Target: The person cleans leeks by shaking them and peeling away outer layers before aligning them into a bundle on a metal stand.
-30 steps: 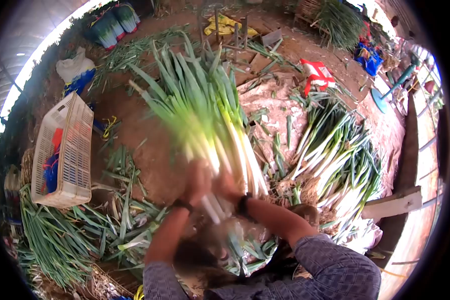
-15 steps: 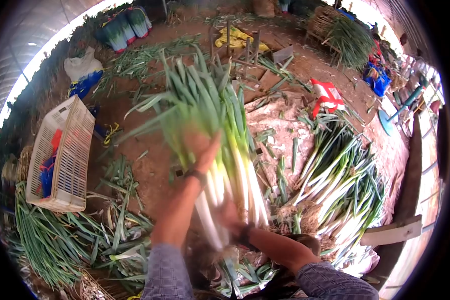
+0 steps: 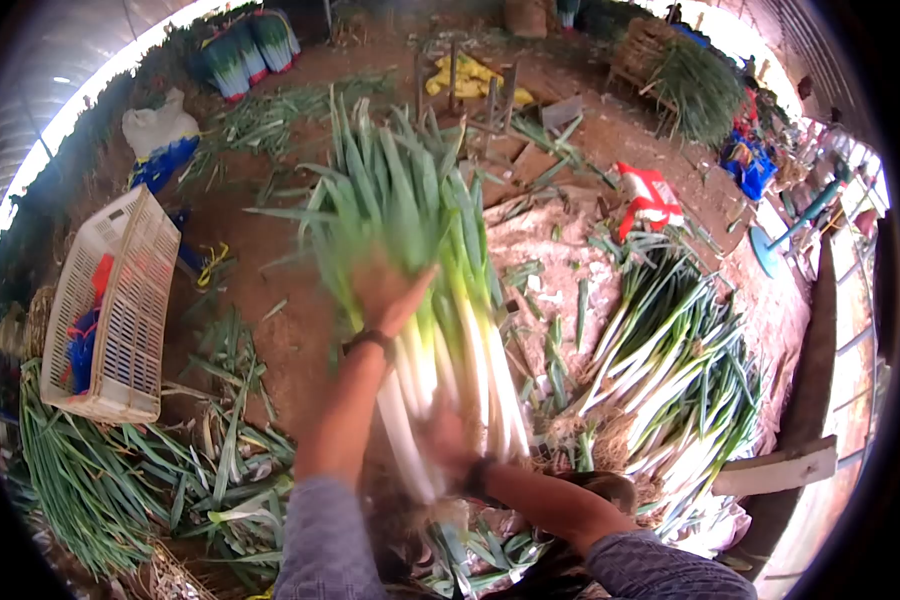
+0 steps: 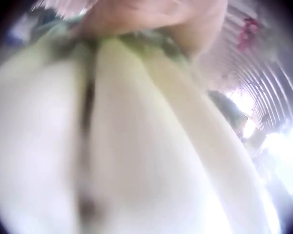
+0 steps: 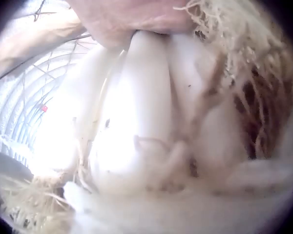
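Observation:
A bundle of leeks (image 3: 425,360) stands in front of the person, green leaves up and white stalks down. The left hand (image 3: 385,290) lies round the bundle where green meets white; the left wrist view has this hand (image 4: 151,17) across the top of pale stalks (image 4: 132,131). Lower down, the blurred right hand (image 3: 450,435) grips the white part near the root ends. In the right wrist view the right hand (image 5: 132,19) lies over thick white stalks (image 5: 149,87), with stringy roots (image 5: 234,44) beside them. Most fingertips are hidden.
A pile of leeks (image 3: 660,350) lies on a pinkish sheet (image 3: 770,310) at the right. At the left, a white plastic crate (image 3: 120,310) stands tilted near more green leaves (image 3: 90,480). A red and white bag (image 3: 650,198) lies beyond the pile.
The left hand has moved up the bundle from the white stalks to the greener part. The right hand has shifted lower, near the stalk ends. The loose leaves at the left have gathered inward.

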The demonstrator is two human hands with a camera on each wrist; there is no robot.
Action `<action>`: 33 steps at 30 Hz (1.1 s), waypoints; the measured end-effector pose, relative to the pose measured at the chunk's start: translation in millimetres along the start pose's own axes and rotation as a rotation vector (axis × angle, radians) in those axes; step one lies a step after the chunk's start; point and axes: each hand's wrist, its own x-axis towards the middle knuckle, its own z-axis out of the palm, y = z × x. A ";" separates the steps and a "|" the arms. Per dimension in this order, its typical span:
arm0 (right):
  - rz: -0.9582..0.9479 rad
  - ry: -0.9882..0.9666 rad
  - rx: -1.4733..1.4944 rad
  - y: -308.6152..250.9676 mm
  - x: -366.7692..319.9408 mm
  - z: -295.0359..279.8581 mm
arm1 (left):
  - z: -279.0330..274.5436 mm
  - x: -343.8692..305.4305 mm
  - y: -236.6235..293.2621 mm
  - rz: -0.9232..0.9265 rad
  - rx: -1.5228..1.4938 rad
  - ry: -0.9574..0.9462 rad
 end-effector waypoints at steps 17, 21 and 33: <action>-0.169 0.009 0.008 28.1 -1.8 24.6 | 38.9 -90.1 -51.4 0.308 0.352 0.002; -0.237 0.121 -0.106 52.5 16.7 53.8 | 45.6 -78.7 -58.0 0.407 0.410 0.086; -0.037 -0.197 0.003 18.8 -8.7 0.0 | 31.6 -126.9 -68.7 0.643 0.373 0.004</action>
